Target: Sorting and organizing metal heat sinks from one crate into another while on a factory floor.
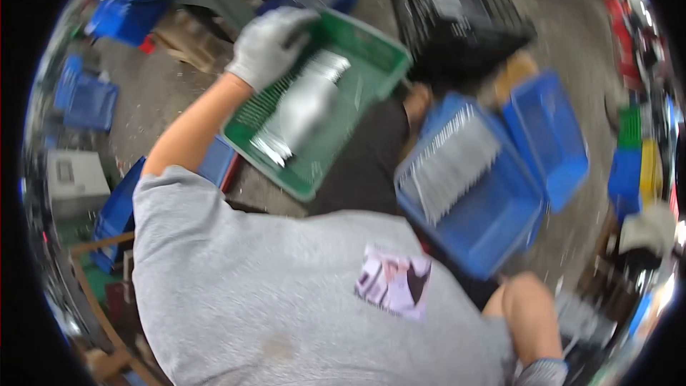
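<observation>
Your gloved left hand (270, 44) grips the green crate (371, 46) rim, fingers curled shut, metal pieces (304, 107) inside; your right hand's hidden, grip unknowable; blue crate (493, 236) already loaded.

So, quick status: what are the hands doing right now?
Left hand, gloved, grips green plastic crate of shiny metal parts. Right hand out of view. Blue plastic crate alongside.

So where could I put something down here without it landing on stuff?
Bare grey floor shows left of the green basket, which the gloved left hand holds, and another strip runs right of the empty blue crate. The green basket and the nearer blue crate both hold shiny metal pieces. The edges are crowded with stacked crates.
</observation>
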Motion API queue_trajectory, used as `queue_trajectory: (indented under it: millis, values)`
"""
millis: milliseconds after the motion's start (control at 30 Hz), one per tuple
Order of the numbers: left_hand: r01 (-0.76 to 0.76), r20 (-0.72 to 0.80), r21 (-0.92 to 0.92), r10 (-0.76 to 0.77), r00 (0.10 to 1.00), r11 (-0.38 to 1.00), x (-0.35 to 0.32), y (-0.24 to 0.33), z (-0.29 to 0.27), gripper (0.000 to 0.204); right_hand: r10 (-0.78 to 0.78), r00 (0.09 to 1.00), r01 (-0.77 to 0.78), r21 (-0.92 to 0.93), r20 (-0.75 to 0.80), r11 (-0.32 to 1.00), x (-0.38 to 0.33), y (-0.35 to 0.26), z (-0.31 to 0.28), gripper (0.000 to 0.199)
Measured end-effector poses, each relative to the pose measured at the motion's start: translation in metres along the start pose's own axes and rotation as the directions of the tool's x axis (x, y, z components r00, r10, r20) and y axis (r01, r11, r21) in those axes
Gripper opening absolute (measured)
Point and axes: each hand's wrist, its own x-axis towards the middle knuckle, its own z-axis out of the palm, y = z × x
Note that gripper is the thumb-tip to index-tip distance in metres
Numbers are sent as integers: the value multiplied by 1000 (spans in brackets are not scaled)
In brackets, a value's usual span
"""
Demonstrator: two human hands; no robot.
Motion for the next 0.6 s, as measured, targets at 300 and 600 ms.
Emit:
queue_trajectory:
  millis: [300,600]
  values:
    - [-35,315,-272,123,941,962,9,81,105,39,436,829,-439,77,-350,895,-8,-11,30,22]
    - [278,569,-567,124,813,775,25,166,227,43,511,-285,-45,544,-811,838,-202,-27,132,85]
